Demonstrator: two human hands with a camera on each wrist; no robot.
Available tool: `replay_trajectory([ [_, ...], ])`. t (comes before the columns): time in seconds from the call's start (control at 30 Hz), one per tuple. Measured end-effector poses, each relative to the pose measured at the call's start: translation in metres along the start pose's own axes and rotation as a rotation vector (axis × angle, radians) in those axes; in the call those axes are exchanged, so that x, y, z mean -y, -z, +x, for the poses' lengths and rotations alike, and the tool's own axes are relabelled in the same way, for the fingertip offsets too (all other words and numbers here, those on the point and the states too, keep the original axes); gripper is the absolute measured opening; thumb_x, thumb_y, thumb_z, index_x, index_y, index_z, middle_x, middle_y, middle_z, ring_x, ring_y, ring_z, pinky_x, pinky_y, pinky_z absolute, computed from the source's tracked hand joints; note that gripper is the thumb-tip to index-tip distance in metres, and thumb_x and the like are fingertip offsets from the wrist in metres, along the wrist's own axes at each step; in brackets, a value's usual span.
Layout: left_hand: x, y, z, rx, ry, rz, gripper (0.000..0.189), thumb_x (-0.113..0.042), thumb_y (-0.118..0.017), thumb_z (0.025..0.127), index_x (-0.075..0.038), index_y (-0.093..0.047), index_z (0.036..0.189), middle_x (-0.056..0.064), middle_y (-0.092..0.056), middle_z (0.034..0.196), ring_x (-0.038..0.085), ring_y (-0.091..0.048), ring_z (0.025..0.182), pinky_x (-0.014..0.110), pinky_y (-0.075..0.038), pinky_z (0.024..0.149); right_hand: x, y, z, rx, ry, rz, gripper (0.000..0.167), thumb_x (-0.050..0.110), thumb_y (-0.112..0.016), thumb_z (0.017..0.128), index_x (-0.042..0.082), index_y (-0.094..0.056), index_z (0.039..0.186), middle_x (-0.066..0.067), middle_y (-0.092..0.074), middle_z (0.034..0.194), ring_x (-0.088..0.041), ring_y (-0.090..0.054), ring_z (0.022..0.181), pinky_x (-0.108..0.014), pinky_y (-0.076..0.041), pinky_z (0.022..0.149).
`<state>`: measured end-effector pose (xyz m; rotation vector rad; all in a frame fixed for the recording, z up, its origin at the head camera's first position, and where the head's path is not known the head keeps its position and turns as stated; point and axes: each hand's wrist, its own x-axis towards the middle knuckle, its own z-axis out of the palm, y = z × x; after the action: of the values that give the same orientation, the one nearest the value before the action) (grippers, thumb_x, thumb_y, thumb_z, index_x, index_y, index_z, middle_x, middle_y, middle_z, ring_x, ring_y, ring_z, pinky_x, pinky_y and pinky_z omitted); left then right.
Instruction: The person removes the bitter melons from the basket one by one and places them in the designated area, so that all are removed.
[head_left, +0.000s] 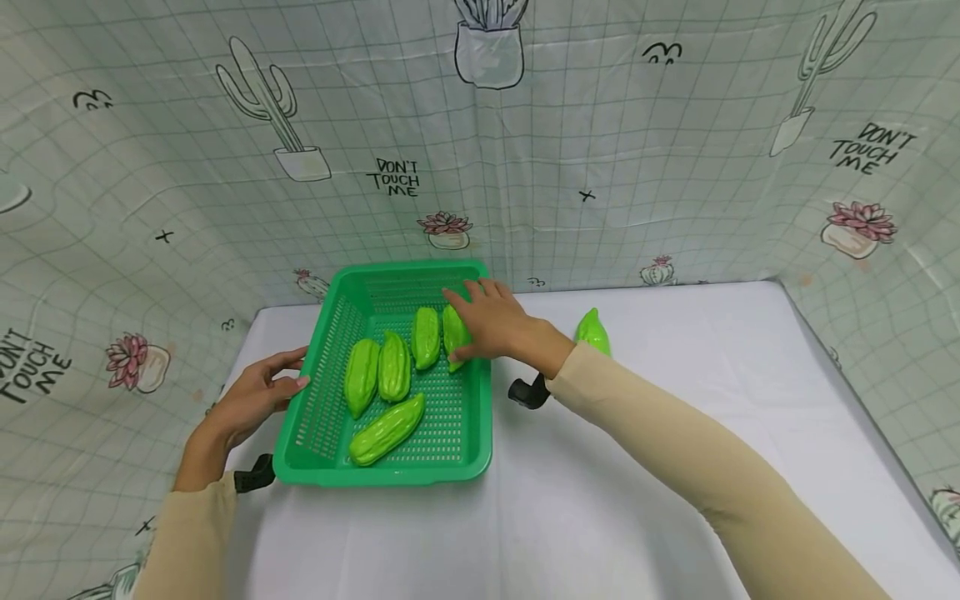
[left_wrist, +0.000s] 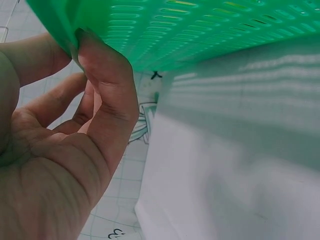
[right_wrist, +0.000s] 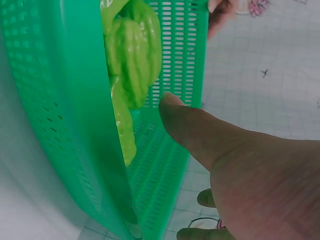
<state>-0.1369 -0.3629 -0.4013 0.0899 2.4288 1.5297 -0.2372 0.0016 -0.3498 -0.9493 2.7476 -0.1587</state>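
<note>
A green plastic basket (head_left: 382, 477) with slotted walls and floor stands on the white-covered table. Several light-green ribbed bitter melons (head_left: 393, 367) lie in it, one of them crosswise near its front. At the basket's left side, my left hand (head_left: 251, 400) pinches the rim (left_wrist: 55, 25) between thumb and fingers. My right hand (head_left: 495, 321) reaches over the right rim with fingers spread, above the rightmost bitter melon (head_left: 455, 335), which it partly covers. In the right wrist view the thumb (right_wrist: 192, 125) extends over the basket, apart from the melons.
Another bitter melon (head_left: 593, 332) lies on the table to the right, partly hidden behind the right sleeve (head_left: 645, 417). Black wrist mounts (head_left: 528, 392) show under both wrists. A cloth curtain (head_left: 570, 150) printed with cacti and a grid hangs behind and along the sides.
</note>
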Motion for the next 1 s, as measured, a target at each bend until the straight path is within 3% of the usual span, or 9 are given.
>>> replay_trajectory([
  [0.3, 0.001, 0.000, 0.001, 0.001, 0.004, -0.015, 0.066, -0.012, -0.052, 0.113, 0.008, -0.018, 0.165, 0.033, -0.034, 0.151, 0.001, -0.067, 0.092, 0.023, -0.057, 0.084, 0.005, -0.005, 0.018, 0.039, -0.015, -0.058, 0.105, 0.054, -0.079, 0.093, 0.009, -0.022, 0.170, -0.026, -0.021, 0.172, -0.046, -0.018, 0.159, -0.058, -0.016, 0.129],
  [0.53, 0.001, -0.001, 0.001, -0.002, 0.005, -0.019, 0.065, -0.012, -0.052, 0.113, 0.008, -0.019, 0.165, 0.032, -0.035, 0.150, 0.002, -0.067, 0.091, 0.023, -0.057, 0.083, 0.009, -0.008, 0.027, 0.102, -0.048, -0.023, 0.105, 0.050, -0.079, 0.094, 0.011, -0.018, 0.171, -0.025, -0.017, 0.173, -0.044, -0.013, 0.161, -0.056, -0.012, 0.130],
  [0.77, 0.000, -0.001, 0.000, -0.002, 0.000, -0.031, 0.065, -0.011, -0.052, 0.112, 0.009, -0.019, 0.165, 0.032, -0.037, 0.147, 0.002, -0.068, 0.090, 0.024, -0.058, 0.082, 0.013, -0.013, 0.036, 0.099, -0.062, -0.053, 0.105, 0.054, -0.080, 0.093, 0.011, -0.022, 0.170, -0.025, -0.024, 0.170, -0.043, -0.020, 0.159, -0.056, -0.017, 0.129],
  [1.0, 0.000, -0.001, 0.001, -0.003, -0.009, -0.031, 0.065, -0.011, -0.053, 0.112, 0.009, -0.019, 0.164, 0.033, -0.037, 0.146, 0.002, -0.068, 0.090, 0.024, -0.058, 0.082, 0.016, -0.013, 0.043, 0.133, -0.091, -0.052, 0.105, 0.053, -0.079, 0.094, 0.012, -0.020, 0.170, -0.023, -0.024, 0.170, -0.042, -0.019, 0.159, -0.055, -0.014, 0.130],
])
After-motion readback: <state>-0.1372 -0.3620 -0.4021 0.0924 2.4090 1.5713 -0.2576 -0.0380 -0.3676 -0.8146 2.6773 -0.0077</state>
